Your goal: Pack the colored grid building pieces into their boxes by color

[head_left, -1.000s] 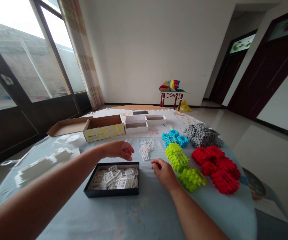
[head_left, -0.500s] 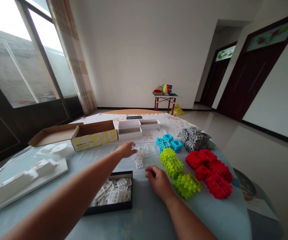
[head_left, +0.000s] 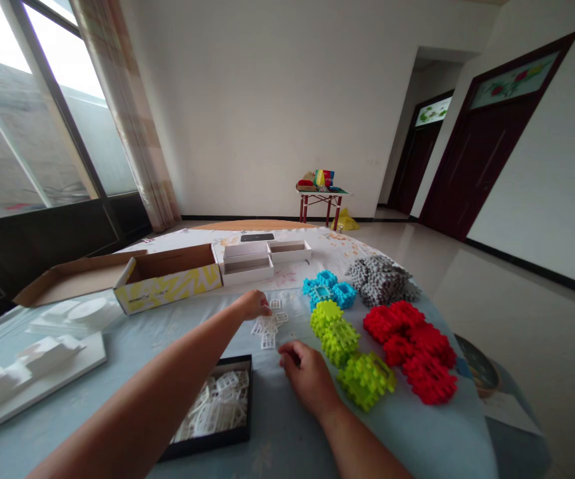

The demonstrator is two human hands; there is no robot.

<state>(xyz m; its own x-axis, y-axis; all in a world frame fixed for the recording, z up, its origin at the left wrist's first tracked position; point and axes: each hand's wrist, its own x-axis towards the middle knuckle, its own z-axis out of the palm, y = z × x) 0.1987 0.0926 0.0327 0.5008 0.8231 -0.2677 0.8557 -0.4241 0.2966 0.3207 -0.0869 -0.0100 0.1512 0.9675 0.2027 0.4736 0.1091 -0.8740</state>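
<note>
**My left grip [head_left: 255, 306] over the white plastic lattice pieces [head_left: 267, 326]**

The loose pile lies on the pale blue table [head_left: 192, 332], just past the open black cardboard tray [head_left: 203, 447] of more lattices. My left fingers curl down at it; I cannot tell whether they pinch anything. My right grip [head_left: 307, 379] sits half-curled, holding nothing I can see, just beside the lime-green knobbly plastic blocks [head_left: 340, 342].

Lattice pieces [head_left: 267, 326] beyond tray [head_left: 202, 447] (on table [head_left: 427, 439])
</note>
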